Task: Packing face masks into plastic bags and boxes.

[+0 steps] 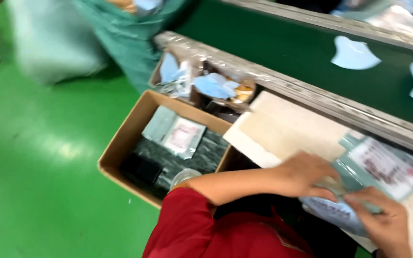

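A blue face mask (333, 211) lies near the right, on the pale table (283, 129). The left hand (307, 173) presses on it with bent fingers, and the right hand (383, 220) pinches its edge. A clear packet (383, 165) lies just beside them. To the left, a brown cardboard box (120, 143) of packets sits on the green floor (39, 167)

A pale board (283, 129) at centre right serves as the work surface; clear printed pouches (388, 165) lie on it toward the right edge. Above it, a dark green belt (273, 38) runs across the upper right, carrying light blue masks (354, 55). The green floor (39, 167) fills the left, and an open carton (120, 148) of packets sits at lower centre.
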